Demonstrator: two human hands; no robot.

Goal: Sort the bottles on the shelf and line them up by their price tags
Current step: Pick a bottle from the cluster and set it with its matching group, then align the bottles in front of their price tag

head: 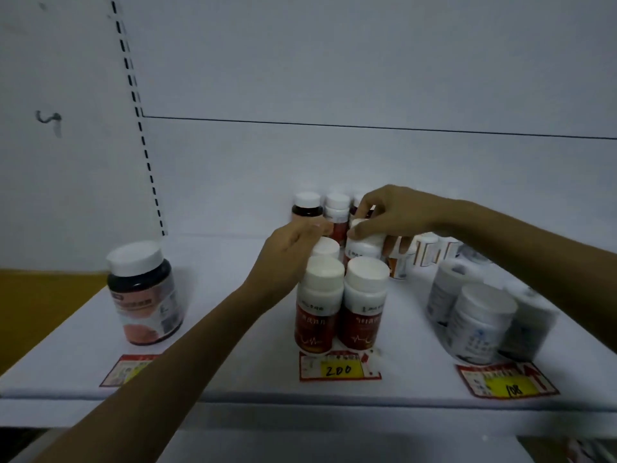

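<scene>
Two red-labelled bottles with white caps (319, 304) (364, 302) stand side by side at the shelf's front, behind the price tag marked 200 (339, 368). Behind them more red bottles form a column. My right hand (390, 215) grips the white cap of one red bottle (362, 250) in the second row. My left hand (290, 252) rests against the left side of that column, fingers around a bottle (325, 247) that is mostly hidden. A wide dark jar (143, 295) stands alone at the left behind another tag (128, 370).
White bottles (480, 315) cluster at the right behind a tag marked 108 (507, 384). Orange-and-white bottles (424, 252) stand behind my right forearm. A dark bottle (307, 205) and others sit at the back wall. The white shelf (233, 389) ends at a front lip.
</scene>
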